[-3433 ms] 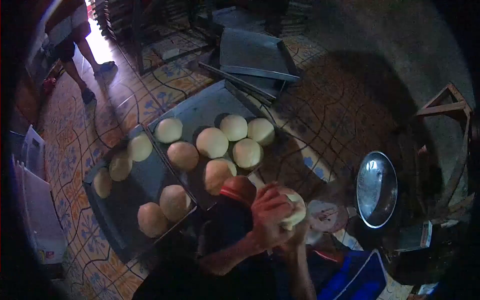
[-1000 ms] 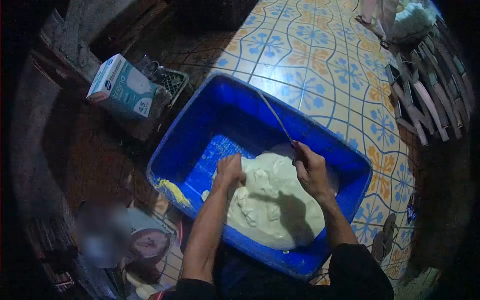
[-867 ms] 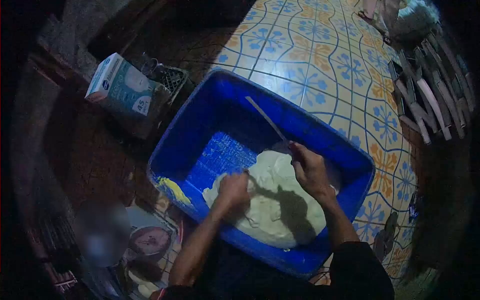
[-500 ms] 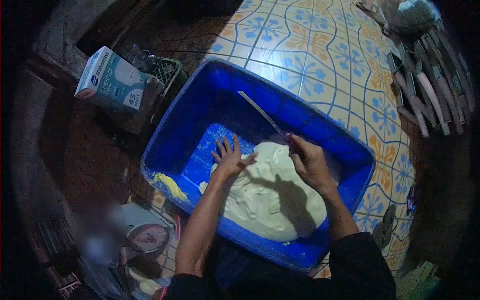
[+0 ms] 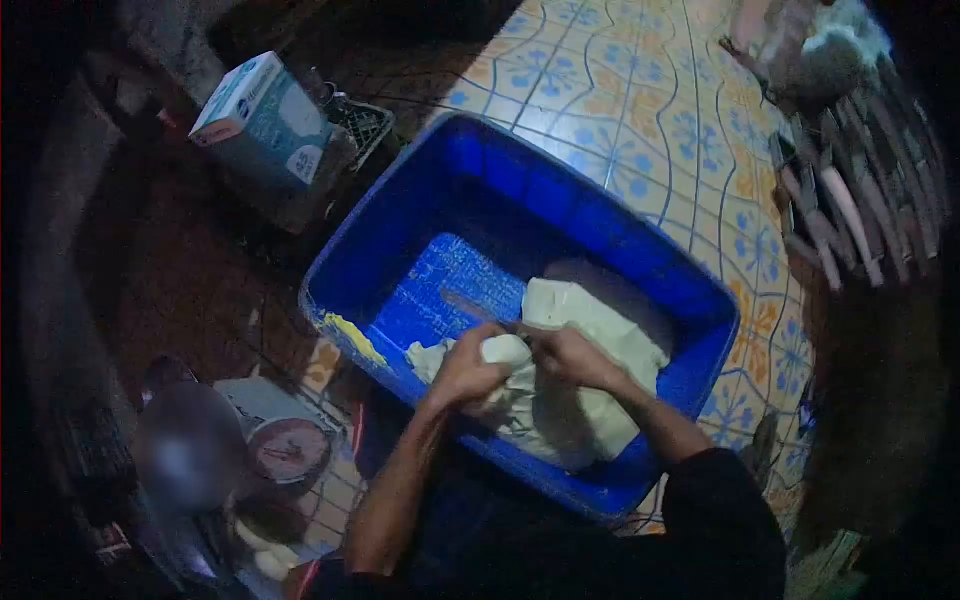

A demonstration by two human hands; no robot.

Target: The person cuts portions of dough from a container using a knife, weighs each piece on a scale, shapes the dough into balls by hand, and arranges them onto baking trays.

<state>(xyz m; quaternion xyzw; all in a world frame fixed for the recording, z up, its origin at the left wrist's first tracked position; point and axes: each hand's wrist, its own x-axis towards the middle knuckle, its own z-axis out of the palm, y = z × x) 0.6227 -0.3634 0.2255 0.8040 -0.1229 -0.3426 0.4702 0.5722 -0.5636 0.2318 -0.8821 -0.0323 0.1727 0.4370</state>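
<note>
Pale dough [image 5: 590, 410] lies in a large blue plastic tub [image 5: 640, 225], thick and folded, mostly in its right and near part. My left hand [image 5: 468, 372] curls its fingers round a rounded lump of dough [image 5: 507, 352] at the mass's left side. Close beside it, my right hand [image 5: 568, 352] is closed on the handle of a knife [image 5: 470, 304]. The blade reaches leftward past my left fingertips, above the tub's bare floor. Most of the handle is hidden in my fist.
A yellow smear [image 5: 350, 338] clings to the tub's left rim. A light-bulb box [image 5: 275, 120] stands beside a small crate [image 5: 370, 130] at upper left. Near lower left is a dial scale [image 5: 290, 450]. Several long sticks [image 5: 870, 200] lie on the right, by the patterned floor tiles [image 5: 630, 110].
My left hand, spread on the dough before, is now closed round a lump. My right hand has moved left and down, and the knife blade has swung lower to point left.
</note>
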